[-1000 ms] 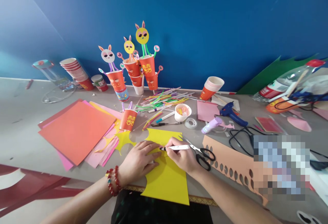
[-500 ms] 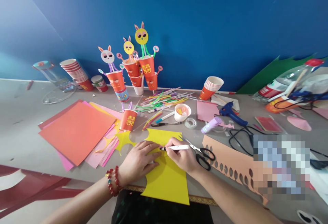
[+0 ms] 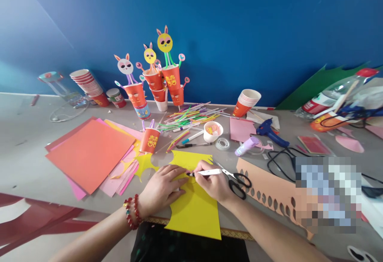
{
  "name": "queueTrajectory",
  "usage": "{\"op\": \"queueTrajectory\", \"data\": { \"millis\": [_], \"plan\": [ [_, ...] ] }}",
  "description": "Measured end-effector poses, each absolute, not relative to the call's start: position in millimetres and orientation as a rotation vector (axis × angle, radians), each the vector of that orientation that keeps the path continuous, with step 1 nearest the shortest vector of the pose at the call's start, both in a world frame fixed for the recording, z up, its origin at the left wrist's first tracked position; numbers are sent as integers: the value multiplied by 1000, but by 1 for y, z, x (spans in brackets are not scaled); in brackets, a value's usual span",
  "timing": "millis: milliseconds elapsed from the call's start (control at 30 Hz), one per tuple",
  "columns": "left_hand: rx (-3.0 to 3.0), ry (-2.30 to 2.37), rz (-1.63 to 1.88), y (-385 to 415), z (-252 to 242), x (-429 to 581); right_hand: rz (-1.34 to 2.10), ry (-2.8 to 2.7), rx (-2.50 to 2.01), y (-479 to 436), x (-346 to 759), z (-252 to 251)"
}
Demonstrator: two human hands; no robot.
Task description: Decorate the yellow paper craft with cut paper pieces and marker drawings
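Note:
A sheet of yellow paper (image 3: 196, 210) with curved cut-outs lies in front of me, its near end past the table edge. My left hand (image 3: 166, 186), with a red bead bracelet at the wrist, rests on it with fingers stretched out and apart. Beneath that hand a small whitish bit shows, too hidden to name. My right hand (image 3: 211, 184) is closed around a white marker (image 3: 211, 172), whose dark tip points at the paper beside my left fingertips. A faint curved line shows near the tip. Black-handled scissors (image 3: 236, 180) lie just right of my right hand.
Coloured paper sheets (image 3: 89, 154) are stacked at left. Behind stand paper cups with rabbit figures (image 3: 170, 76), plastic straws (image 3: 191, 118) and a cup of paper scraps (image 3: 213, 138). Tape (image 3: 222, 144), a glue stick (image 3: 247, 146), a blue glue gun (image 3: 272, 132) and punched orange paper (image 3: 263, 182) sit rightward.
Both hands stay in almost the same place. The marker's tip has shifted very slightly on the yellow paper.

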State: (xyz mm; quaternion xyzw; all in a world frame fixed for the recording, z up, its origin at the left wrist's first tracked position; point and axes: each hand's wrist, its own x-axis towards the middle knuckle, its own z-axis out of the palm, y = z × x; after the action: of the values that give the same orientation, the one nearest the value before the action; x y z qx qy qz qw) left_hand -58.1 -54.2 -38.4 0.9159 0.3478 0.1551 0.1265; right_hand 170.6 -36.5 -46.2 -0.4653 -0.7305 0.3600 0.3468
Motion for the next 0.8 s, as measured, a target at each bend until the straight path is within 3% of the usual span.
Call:
{"op": "queueTrajectory", "data": {
  "millis": [800],
  "plan": [
    [2658,1010,461,-54,-39,-58,909,-1888,-1209,-36,172,-48]
  ]
}}
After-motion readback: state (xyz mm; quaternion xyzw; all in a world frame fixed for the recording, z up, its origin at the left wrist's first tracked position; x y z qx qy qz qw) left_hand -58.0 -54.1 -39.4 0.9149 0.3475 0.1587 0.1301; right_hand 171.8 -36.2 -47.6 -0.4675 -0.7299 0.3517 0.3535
